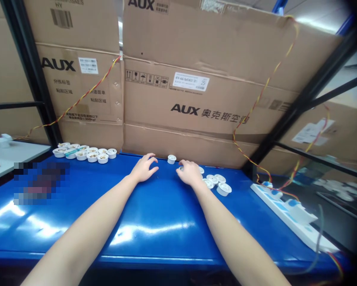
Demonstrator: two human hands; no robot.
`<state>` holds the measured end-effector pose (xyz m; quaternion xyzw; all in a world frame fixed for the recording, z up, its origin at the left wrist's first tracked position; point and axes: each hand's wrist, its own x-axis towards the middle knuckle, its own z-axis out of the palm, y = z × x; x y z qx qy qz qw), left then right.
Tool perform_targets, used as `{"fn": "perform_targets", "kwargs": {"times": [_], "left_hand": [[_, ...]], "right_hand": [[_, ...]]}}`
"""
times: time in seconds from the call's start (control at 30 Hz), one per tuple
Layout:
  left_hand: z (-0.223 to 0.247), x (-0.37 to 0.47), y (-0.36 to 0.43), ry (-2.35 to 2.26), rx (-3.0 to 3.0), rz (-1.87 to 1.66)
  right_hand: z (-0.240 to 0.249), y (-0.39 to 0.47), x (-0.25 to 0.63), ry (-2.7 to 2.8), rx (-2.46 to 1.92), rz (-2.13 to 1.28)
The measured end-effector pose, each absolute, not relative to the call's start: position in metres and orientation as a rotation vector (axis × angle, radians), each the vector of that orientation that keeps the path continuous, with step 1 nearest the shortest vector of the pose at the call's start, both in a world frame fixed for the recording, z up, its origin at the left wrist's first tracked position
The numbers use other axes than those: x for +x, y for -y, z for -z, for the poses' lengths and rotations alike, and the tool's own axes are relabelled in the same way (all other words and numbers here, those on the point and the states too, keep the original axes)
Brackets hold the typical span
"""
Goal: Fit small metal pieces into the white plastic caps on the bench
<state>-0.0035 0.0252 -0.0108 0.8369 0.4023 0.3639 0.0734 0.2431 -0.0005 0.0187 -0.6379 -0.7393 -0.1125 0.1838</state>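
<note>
Both hands reach toward the back of the blue table (pixel 154 206). My left hand (pixel 144 167) is open, its fingers apart and curved, with nothing in it. A small white round cup (pixel 171 159) stands by the cardboard, between the hands and closer to the right one. My right hand (pixel 190 171) has its thumb and fingers bent beside a white cup that it partly hides; whether it touches that cup cannot be made out. Several more white cups (pixel 224 189) stand just right of this hand.
Several white cups with bits inside (pixel 102 158) stand in rows at the back left. Cardboard (pixel 181 99) walls the back. A white power strip (pixel 294 218) with cables lies at the right. A blurred dark item (pixel 44 182) is at the left.
</note>
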Motion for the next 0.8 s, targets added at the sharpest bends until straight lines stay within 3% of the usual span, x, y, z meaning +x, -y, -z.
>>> {"fn": "perform_targets", "kwargs": {"times": [0.17,0.37,0.57,0.8], "left_hand": [[0.015,-0.004,-0.030,-1.253,2.444,-1.106],[0.017,-0.006,-0.031,-1.251,2.390,-1.092],[0.020,-0.007,-0.033,-1.231,2.361,-0.984],[0.025,-0.006,-0.037,-1.199,2.399,-0.984]], "right_hand": [[-0.022,-0.014,0.234,2.167,-1.751,0.343],[-0.042,-0.043,0.214,2.384,-2.055,0.196],[-0.042,-0.012,0.201,2.238,-1.416,0.074],[-0.007,0.014,0.194,2.406,-1.227,-0.253]]}}
